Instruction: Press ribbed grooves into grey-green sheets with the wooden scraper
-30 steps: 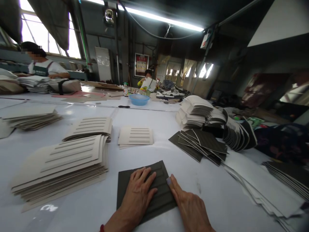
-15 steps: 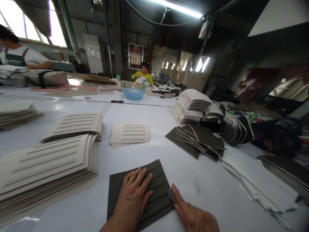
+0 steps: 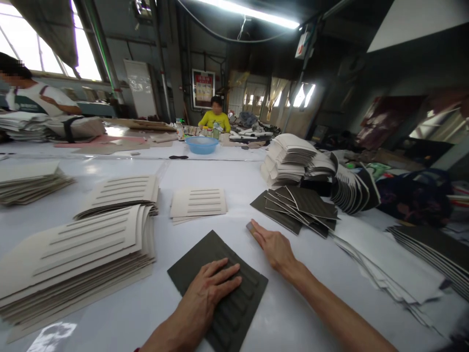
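A dark grey panel with raised ribs lies flat on the white table, turned at an angle. My left hand rests on it with the fingers stretched out, covering part of the ribs. Just beyond the panel's right edge, apart from it, is my right hand. Its fingers are closed around a small flat scraper-like tool with a greyish tip and a brownish body; most of the tool is hidden by the fingers.
Left of the panel stand stacks of pale ribbed panels, with a smaller pile ahead. Dark panels lie fanned out to the right, near white sheets. Farther off are a blue basin and two people at work.
The dark panel has turned, its far corner now pointing away from me, with my left hand still on it. My right hand has moved forward, off the panel's edge, with the tool.
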### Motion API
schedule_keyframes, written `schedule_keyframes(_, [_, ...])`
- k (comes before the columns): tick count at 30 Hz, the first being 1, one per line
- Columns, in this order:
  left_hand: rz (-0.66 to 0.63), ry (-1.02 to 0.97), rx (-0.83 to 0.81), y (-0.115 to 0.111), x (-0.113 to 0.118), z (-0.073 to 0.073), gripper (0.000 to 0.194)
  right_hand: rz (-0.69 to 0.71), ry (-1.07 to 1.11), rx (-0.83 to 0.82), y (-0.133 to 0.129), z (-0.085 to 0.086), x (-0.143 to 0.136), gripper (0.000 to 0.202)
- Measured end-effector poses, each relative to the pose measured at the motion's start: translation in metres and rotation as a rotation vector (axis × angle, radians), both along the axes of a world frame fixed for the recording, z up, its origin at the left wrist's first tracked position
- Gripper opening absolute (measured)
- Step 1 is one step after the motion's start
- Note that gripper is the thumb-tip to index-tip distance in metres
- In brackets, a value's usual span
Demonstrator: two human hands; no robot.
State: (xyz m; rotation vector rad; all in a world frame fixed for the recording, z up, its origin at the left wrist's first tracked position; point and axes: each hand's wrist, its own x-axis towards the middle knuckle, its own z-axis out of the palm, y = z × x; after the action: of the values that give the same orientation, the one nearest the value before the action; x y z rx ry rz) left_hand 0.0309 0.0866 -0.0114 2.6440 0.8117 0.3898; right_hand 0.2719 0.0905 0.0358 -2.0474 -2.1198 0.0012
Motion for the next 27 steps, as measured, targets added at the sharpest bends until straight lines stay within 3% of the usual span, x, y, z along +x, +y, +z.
schedule_keyframes(3, [0.016,-0.045,0.01,-0.003,0.0,-0.007,0.047,-0.006,0.089,0.034,-0.051,-0.011,0.014,0.039])
schedule_keyframes(6, [0.025,-0.068,0.035,-0.01,0.005,-0.01,0.048,0.081,0.166,0.045,-0.097,-0.027,0.02,0.044])
schedule_keyframes(10, [0.079,-0.107,0.065,-0.02,0.011,-0.007,0.048,0.194,0.111,0.019,-0.126,-0.041,0.022,0.05])
schedule_keyframes(14, [0.142,-0.086,0.095,-0.023,0.012,-0.008,0.051,0.204,0.072,0.057,-0.12,-0.046,0.023,0.053])
schedule_keyframes(19, [0.127,-0.051,0.134,-0.019,0.009,-0.014,0.052,0.249,0.141,0.049,-0.09,-0.04,0.022,0.051])
schedule_keyframes(22, [0.139,-0.094,0.156,-0.02,0.009,-0.016,0.049,0.282,0.167,0.027,-0.089,-0.043,0.028,0.049])
schedule_keyframes(27, [0.123,-0.163,0.171,-0.023,0.012,-0.024,0.041,0.309,-0.035,0.064,-0.093,-0.053,0.028,0.049])
